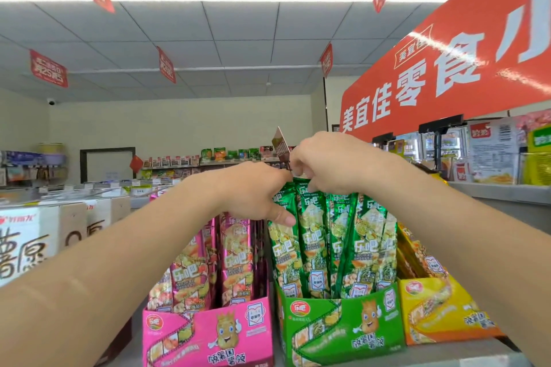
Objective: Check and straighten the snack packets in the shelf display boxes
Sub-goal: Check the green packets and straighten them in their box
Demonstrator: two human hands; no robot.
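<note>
Three display boxes stand side by side on the shelf: a pink box (208, 334), a green box (337, 328) and a yellow box (444, 310). Tall green snack packets (343, 244) stand upright in the green box, and pink packets (235, 253) stand in the pink one. My left hand (253, 191) grips the top of the leftmost green packets, thumb pressed on their front. My right hand (325, 161) pinches the top edges of the green packets beside it. A brown packet (281, 144) sticks up between my two hands; which hand holds it is hidden.
White cartons (35, 235) with large print stand at the left. Yellow packets (417, 256) lean in the yellow box. A grey counter (501, 192) with goods rises at the right under an orange sign (447, 68). More shelves (208, 161) line the far wall.
</note>
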